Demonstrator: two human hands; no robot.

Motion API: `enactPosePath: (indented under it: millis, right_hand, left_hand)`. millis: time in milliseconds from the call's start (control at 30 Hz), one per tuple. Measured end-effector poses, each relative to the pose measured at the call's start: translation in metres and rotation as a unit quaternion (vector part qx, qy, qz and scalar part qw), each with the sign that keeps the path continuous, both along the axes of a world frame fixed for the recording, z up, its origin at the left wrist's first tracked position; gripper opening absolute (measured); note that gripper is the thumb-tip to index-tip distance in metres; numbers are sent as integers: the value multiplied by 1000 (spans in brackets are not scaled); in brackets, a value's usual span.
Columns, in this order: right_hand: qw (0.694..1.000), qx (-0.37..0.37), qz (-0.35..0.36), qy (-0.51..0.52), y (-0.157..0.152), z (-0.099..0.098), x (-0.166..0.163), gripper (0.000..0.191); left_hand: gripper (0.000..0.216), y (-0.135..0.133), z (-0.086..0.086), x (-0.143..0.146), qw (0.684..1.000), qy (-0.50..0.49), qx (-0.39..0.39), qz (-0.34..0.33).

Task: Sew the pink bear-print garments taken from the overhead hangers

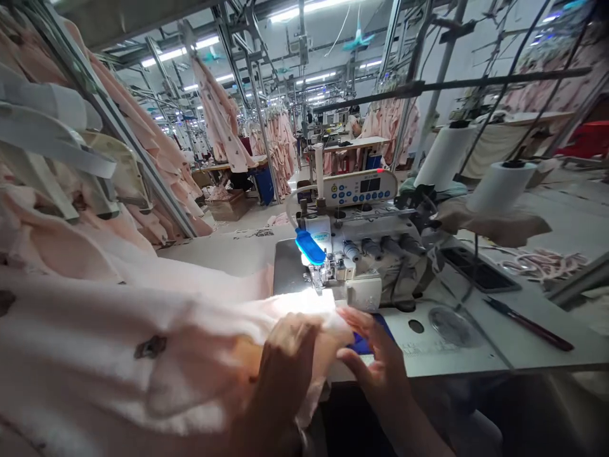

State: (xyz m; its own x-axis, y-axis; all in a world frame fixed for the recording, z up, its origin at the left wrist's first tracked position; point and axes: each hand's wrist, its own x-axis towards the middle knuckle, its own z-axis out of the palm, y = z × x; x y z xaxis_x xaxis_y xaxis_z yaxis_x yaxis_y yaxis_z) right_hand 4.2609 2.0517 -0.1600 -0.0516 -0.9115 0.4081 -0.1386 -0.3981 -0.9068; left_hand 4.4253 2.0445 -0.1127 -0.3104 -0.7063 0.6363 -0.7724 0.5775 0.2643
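Note:
Pale pink fabric [190, 343] with small dark motifs spreads across the left and front of the table and runs up to a sewing machine [380, 222]. Its lit edge lies just in front of the machine's needle area [318, 276], beside a blue guard [310, 247]. My left hand [288, 349] is closed on the fabric close to that edge, fingers curled down into the cloth. At the fabric's right side is my right hand [380, 355], thumb and fingers apart, with the fingertips at the cloth's edge. Whether they touch it I cannot tell exactly.
Tweezers [528, 322] with a dark red handle lie on the table at right. Two white thread cones [504, 184] stand behind. Pink garments on hangers [76, 152] crowd the left side. A control panel [361, 187] tops the machine. Metal rails and other workstations fill the background.

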Motion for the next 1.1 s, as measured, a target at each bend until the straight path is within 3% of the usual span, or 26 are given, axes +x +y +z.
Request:
enactPosePath:
  millis: [67,167,333,433,567,733,967,1033,1100]
  right_hand:
    - [992,88,82,-46,8,1,2,53]
    - [953,206,184,-120,5,7,7,47]
    - [983,168,50,-52,-12,4,15,36]
    - [981,181,20,-74,-15,-7,23,29]
    - [984,161,26,-73,-8,-12,28,25]
    - [991,128,32,-1,-4,2,22,32]
    - [988,150,16,-25,-35,13,25,48]
    - [988,150,12,-40,-33,12,26,49]
    - [987,148,15,-54,-21,11,26,50]
  left_hand:
    - [15,6,4,-2,999,13,42,-15]
    - [20,-2,10,1,996,-4,88,6]
    - [25,-39,22,1,980,-126,128,85]
    - [25,-55,26,0,965,-188,158,87]
    - [26,-58,25,3,953,-245,166,70]
    - [25,-53,21,-2,937,-293,158,107]
    - [23,-86,28,-5,939,-272,164,131]
    - [24,-83,25,0,949,-256,143,115]
    - [26,-66,18,8,967,-233,89,54]
